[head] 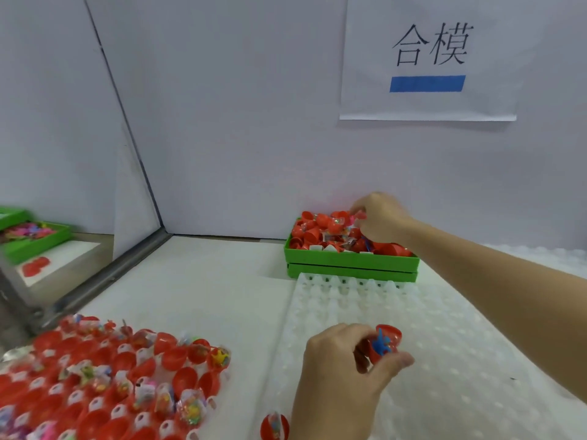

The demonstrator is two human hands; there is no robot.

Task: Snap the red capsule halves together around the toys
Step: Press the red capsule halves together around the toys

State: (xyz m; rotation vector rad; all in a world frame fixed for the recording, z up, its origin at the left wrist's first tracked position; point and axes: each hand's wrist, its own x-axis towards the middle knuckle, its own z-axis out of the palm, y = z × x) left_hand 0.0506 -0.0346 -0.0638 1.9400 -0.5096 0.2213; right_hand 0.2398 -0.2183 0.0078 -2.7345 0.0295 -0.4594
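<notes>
Nearest me, my left hand [343, 373] holds a grip on 1 red capsule half [386, 342], fingers curled round it, a blue toy [381, 344] sitting in it, above the white cell tray [444, 344]. My right hand [379, 219] reaches into the green bin [349, 260] of red halves at the back of the counter, fingers curled into the pile; whether they pinch one I cannot tell. I judge this the fetch-the-mate step: next, bring a half over, line up the rims, press shut

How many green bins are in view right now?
2: one bin at the back wall under the right hand, one bin far left beyond the partition, partly cut off.
</notes>
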